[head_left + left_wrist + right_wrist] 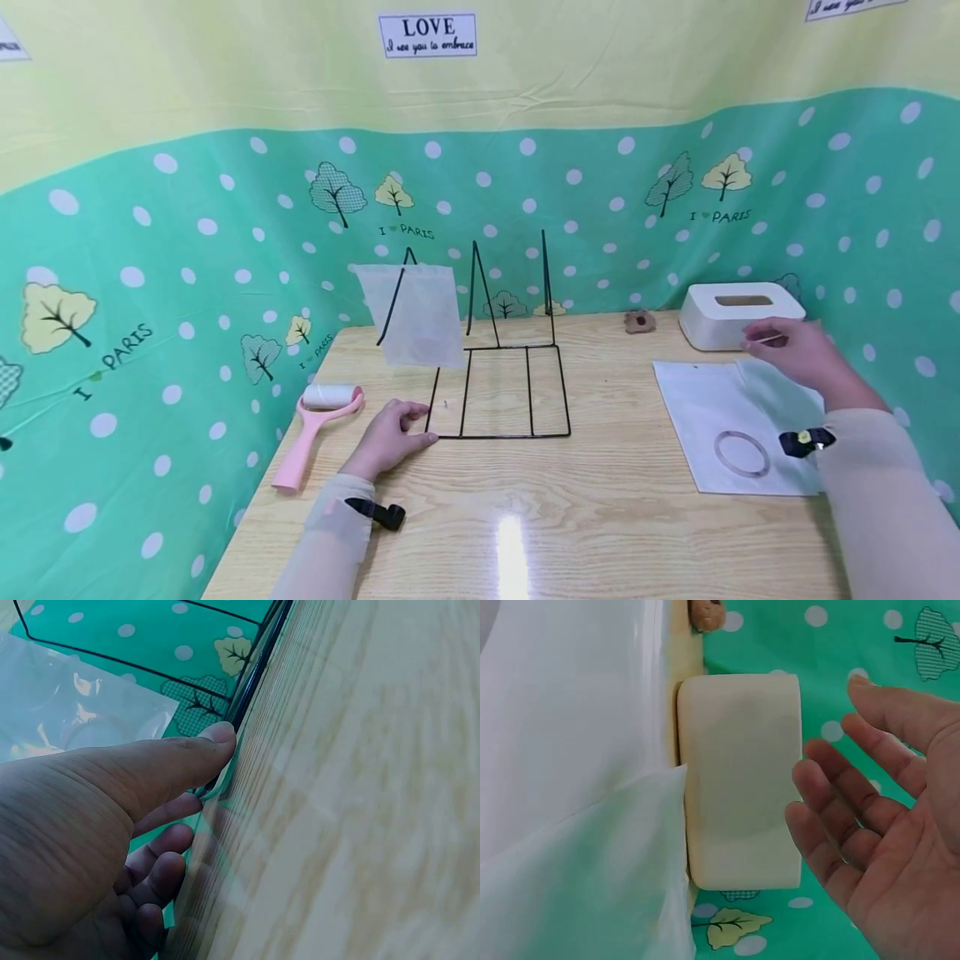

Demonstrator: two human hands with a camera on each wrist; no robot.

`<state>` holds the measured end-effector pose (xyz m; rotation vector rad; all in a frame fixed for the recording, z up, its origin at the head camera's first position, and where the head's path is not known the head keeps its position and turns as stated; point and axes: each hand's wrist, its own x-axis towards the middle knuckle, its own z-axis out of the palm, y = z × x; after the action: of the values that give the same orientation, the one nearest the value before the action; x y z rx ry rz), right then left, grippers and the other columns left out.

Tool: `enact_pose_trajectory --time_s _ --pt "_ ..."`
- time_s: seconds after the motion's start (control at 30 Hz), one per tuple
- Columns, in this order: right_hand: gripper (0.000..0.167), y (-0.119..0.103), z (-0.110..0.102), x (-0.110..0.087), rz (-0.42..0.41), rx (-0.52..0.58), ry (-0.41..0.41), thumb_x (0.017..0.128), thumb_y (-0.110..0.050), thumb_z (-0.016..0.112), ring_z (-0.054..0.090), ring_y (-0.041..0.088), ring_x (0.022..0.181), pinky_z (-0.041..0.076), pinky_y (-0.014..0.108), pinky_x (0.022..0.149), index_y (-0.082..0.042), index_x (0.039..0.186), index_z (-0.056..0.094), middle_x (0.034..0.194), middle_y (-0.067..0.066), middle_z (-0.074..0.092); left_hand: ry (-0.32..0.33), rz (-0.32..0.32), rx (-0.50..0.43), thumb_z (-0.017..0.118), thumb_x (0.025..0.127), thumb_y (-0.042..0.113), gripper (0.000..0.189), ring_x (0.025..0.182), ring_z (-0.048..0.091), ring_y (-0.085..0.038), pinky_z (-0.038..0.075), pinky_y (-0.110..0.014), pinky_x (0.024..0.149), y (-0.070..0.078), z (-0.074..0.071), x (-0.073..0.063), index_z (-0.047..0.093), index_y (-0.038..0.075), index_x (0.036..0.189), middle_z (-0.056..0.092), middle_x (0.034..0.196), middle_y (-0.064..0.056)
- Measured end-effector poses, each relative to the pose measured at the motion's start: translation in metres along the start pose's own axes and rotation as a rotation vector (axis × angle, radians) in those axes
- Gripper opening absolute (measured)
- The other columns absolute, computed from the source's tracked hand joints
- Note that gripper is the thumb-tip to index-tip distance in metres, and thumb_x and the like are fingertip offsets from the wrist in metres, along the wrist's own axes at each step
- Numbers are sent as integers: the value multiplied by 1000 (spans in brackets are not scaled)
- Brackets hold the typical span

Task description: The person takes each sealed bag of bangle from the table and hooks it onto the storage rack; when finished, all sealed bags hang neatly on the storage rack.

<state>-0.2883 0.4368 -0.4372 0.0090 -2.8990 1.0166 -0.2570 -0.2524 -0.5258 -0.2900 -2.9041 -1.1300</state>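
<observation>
A black wire rack (495, 436) with tall upright prongs stands on the table. My left hand (388, 433) grips its front left corner, the thumb (214, 739) against the wire and the fingers curled beside it. On the rack's left prong hangs a translucent white plastic sheet (420, 321). My right hand (791, 350) hovers by the front of a white tissue box (708, 321). Its fingers (817, 791) are loosely bent with nothing between them in the right wrist view. Below this hand lie flat white plastic sheets (690, 417) with a grey ring (742, 454) on them.
A pink-handled lint roller (303, 446) lies at the table's left edge. Near the back stands a small brown object (640, 322), left of the tissue box. A green and yellow patterned curtain (480, 183) encloses the wooden table (600, 517) at the back and sides.
</observation>
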Motion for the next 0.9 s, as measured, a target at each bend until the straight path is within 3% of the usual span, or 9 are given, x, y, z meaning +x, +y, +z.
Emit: enact_pose_trajectory --time_s 0.13,0.23,0.57,0.9 --pt "57 1 1 6 -21 -15 -84 107 -39 62 54 50 121 53 61 93 2 145 54 135 30 58 3 4 -4 92 83 32 51 91 51 -19 44 -39 82 1 0 0 73 16 127 61 110 0" --pt "55 0 5 12 -33 -15 -133 105 -36 65 54 50 122 50 63 96 3 143 56 135 30 59 1 1 -5 92 83 32 51 91 50 -19 43 -39 81 2 -1 0 73 16 128 61 110 -1" --pt "42 8 24 29 -27 -37 -221 101 -24 72 61 42 115 51 61 95 5 132 66 122 21 69 8 20 -7 93 82 32 52 89 50 -19 43 -39 81 2 -1 1 74 13 127 60 105 -2" --pt "49 25 40 42 54 19 -256 94 -20 80 65 40 111 56 53 90 4 133 64 124 22 69 2 7 -11 92 82 34 52 90 50 -19 44 -38 81 0 -1 0 73 14 127 62 109 -2"
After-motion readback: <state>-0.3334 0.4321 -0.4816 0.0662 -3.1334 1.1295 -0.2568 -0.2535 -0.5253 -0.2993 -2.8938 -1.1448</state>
